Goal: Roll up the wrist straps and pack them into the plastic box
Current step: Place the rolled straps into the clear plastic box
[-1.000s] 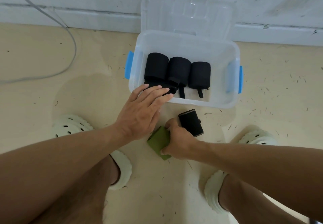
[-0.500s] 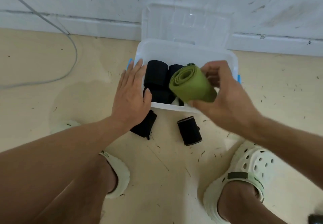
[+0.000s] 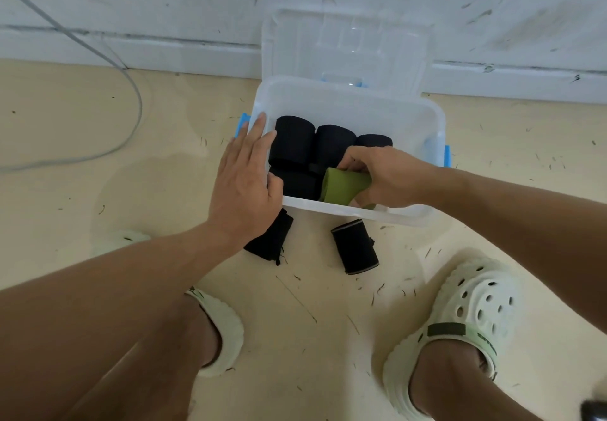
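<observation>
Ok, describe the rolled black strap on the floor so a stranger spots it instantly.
Find the clear plastic box by the wall. On the floor just before its near edge lie two black straps; take the tight black roll, right of the loose black strap lying flat by the left hand.

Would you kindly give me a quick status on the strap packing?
Right hand grips green roll, lowering it into plastic box. Left hand flat on box's near-left corner. Two black straps on floor. Nothing blocking.
</observation>
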Demonstrator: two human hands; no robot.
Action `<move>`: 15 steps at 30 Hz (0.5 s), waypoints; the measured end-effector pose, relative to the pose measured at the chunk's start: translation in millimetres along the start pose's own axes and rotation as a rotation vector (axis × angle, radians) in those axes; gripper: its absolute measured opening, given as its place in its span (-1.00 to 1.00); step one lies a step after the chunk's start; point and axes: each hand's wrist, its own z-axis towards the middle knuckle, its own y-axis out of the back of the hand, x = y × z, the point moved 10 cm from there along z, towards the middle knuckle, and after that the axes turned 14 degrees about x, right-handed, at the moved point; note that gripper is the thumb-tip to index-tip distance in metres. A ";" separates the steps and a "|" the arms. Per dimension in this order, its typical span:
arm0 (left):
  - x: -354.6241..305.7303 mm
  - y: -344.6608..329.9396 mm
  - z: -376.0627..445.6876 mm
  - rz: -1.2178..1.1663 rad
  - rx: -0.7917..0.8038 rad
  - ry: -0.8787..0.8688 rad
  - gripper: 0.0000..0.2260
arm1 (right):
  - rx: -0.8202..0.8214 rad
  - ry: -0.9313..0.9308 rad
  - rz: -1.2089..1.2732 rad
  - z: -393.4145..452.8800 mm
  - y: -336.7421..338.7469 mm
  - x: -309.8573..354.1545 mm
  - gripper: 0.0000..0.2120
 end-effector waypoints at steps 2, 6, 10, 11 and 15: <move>0.2 0.3 0.0 0.001 0.001 0.000 -0.44 | -0.014 0.012 0.011 0.7 -0.2 -1.1 -0.45; 0.2 0.2 0.2 0.009 0.007 0.001 -0.44 | -0.047 0.020 -0.023 4.3 -0.2 -2.2 -0.47; 0.0 -0.4 0.4 0.012 0.009 0.007 -0.43 | -0.105 -0.031 -0.224 9.5 -0.7 2.4 -0.52; 0.2 -0.3 0.6 0.013 0.007 0.008 -0.43 | -0.114 -0.043 -0.271 10.7 -0.5 5.5 -0.54; 0.8 -0.8 0.9 0.014 0.010 0.013 -0.44 | -0.127 -0.109 -0.389 17.9 5.5 13.3 -0.59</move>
